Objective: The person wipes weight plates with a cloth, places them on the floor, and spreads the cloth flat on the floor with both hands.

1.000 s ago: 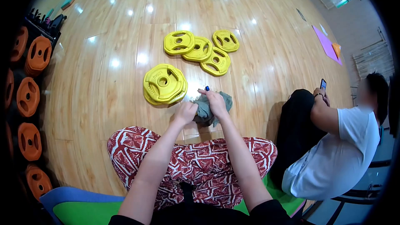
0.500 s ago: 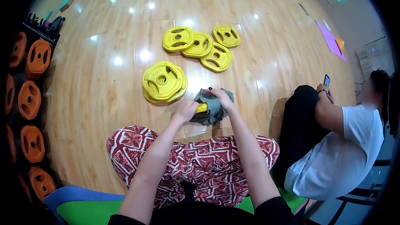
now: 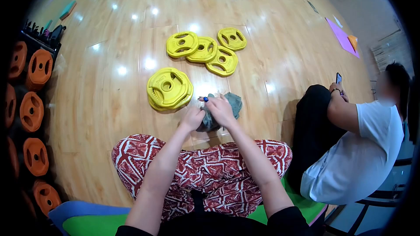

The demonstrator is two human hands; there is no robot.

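Observation:
My left hand is closed at the left side of a grey-green cloth, in front of my crossed legs. It gripped the edge of a yellow weight plate a moment ago; that plate is now hidden under the cloth and my hands. My right hand presses on the cloth from above, fingers bent over it and pointing left, close to my left hand. Just beyond my left hand lies a stack of yellow weight plates. Farther ahead, several yellow plates lie flat, some overlapping.
To my right a person in a white shirt sits holding a phone. Orange weight plates hang on a rack at the left. I sit on a green mat. A purple mat lies at the far right.
My right hand has moved left across the cloth, nearer my left hand. The yellow edge seen between my hands is now covered. The view has shifted slightly.

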